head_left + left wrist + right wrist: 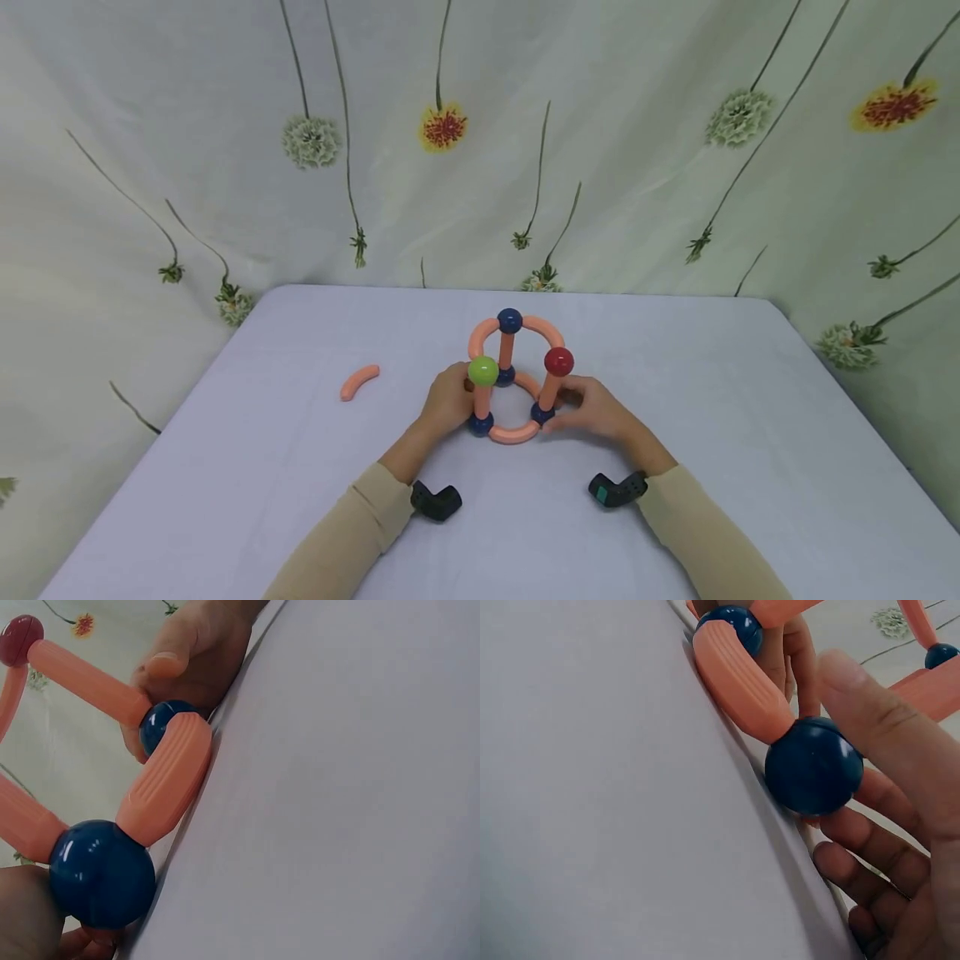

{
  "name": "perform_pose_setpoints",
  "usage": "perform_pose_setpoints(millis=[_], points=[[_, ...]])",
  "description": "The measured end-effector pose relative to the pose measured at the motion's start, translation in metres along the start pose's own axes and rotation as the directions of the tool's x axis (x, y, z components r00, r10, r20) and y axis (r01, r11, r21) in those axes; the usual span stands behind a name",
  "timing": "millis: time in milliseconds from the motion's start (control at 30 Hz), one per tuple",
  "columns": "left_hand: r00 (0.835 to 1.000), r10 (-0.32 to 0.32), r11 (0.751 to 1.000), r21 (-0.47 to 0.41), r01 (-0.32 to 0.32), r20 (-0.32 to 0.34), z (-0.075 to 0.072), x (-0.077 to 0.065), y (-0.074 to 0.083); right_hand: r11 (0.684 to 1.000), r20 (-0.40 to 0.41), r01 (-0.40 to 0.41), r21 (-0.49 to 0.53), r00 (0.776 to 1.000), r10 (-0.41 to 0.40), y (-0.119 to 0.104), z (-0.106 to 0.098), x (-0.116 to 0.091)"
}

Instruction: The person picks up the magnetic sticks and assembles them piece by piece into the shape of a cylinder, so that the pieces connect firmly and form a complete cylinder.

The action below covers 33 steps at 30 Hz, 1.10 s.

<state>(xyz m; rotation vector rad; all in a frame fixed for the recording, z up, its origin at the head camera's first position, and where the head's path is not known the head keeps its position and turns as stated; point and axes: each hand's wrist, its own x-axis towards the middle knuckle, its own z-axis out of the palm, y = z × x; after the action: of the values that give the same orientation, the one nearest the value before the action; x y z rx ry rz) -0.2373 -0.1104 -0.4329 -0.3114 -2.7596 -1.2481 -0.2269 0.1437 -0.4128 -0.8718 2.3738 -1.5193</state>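
Observation:
A ball-and-stick building toy frame (pixel 513 435) stands on the table between both hands. Its base is a ring of curved orange sticks joined by blue balls; upright sticks rise from these. A green ball (pixel 483 371), a red ball (pixel 558 362) and a rear blue ball (pixel 510 321) top the uprights, with curved sticks running from the rear ball to the other two. My left hand (pixel 447 402) holds the frame's left side by the front-left base ball (pixel 103 874), its fingers partly hidden. Thumb and curled fingers of my right hand (pixel 596 408) surround the front-right base ball (pixel 814 766).
A loose curved orange stick (pixel 360 382) lies on the white-covered table (pixel 262 467), left of the frame. Behind the table hangs a flower-patterned cloth (pixel 615 150). Each wrist carries a black camera, one left (pixel 437 502) and one right (pixel 617 490).

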Motion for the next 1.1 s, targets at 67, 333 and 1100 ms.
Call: perform_pose_setpoints(millis=[67,333,1100], points=[[1.000,0.002,1.000,0.000,-0.002,0.017,0.000,0.002,-0.003,1.000,0.015,-0.001,0.010,1.000,0.001,0.011,-0.003,0.002],[0.991,0.064,0.996,-0.065,-0.057,0.119,-0.005,0.008,-0.012,0.998,0.006,-0.037,0.046,0.999,0.037,0.038,-0.010,0.006],[0.935,0.181,0.971,-0.206,-0.121,0.305,0.000,0.043,0.007,0.998,-0.175,-0.059,0.004,0.983,0.058,0.041,-0.002,0.011]])
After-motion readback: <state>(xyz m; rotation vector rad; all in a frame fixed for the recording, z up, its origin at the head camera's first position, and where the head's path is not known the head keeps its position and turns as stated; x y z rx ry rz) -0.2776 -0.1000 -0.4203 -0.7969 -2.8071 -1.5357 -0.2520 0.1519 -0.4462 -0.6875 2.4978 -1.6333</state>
